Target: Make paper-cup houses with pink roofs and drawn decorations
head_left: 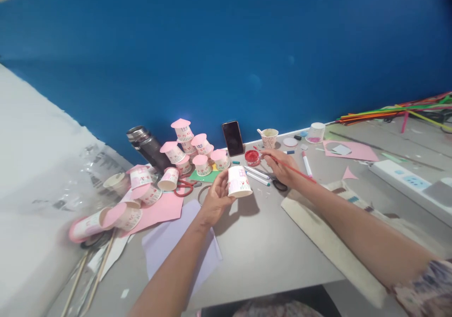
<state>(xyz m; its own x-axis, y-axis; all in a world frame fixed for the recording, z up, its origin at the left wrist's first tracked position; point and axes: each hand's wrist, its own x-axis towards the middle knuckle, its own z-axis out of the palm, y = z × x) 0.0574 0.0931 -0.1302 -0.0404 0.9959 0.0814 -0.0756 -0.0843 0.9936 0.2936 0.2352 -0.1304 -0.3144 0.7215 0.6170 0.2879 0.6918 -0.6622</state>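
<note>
My left hand [216, 197] grips a white paper cup [239, 181], held upside down over the table and painted with a purple window and red flowers. In my right hand [282, 167] is a thin red paintbrush [295, 170], its tip pointing toward a small jar of red paint [252, 157]. Whether the tip touches the paint I cannot tell. Between the hands lie white markers [257, 178] and dark-handled scissors [280, 185]. Decorated cups with pink paper roofs [183, 131] stand stacked left of the paint.
A phone [233, 138] leans against the blue wall near a patterned cup [270, 139]. A dark thermos [150, 147] stands behind the roofed cups. Purple paper [165, 246] lies at front left. A cloth roll [328, 241] and a power strip [406, 180] are on the right.
</note>
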